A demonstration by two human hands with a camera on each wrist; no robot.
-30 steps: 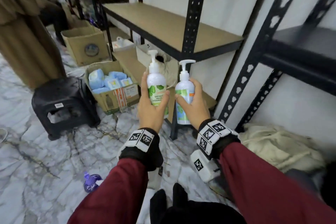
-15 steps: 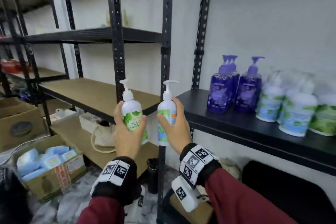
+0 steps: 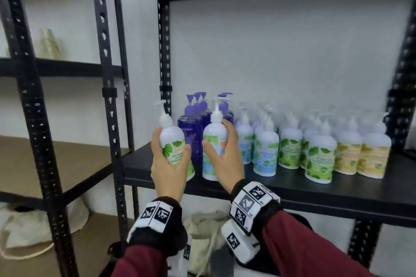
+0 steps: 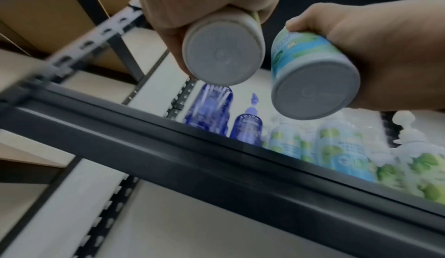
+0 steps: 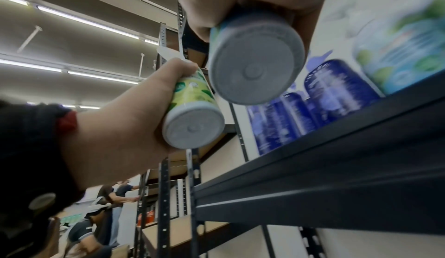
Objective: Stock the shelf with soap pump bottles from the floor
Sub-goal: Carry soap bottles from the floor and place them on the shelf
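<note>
Two soap pumps are being held up just in front of the black shelf (image 3: 315, 189), bottoms clear of its front lip. The green-label bottle (image 3: 174, 150) is being gripped by the left hand (image 3: 167, 171), fingers and thumb curled round its body. Right beside it, the blue-label bottle (image 3: 213, 148) is being wrapped by the right hand (image 3: 225, 159) the same way. Further back on the shelf, purple pump bottles (image 3: 195, 128) are being kept at the left end, with rows of white pump bottles (image 3: 315, 153) lined up to their right.
</note>
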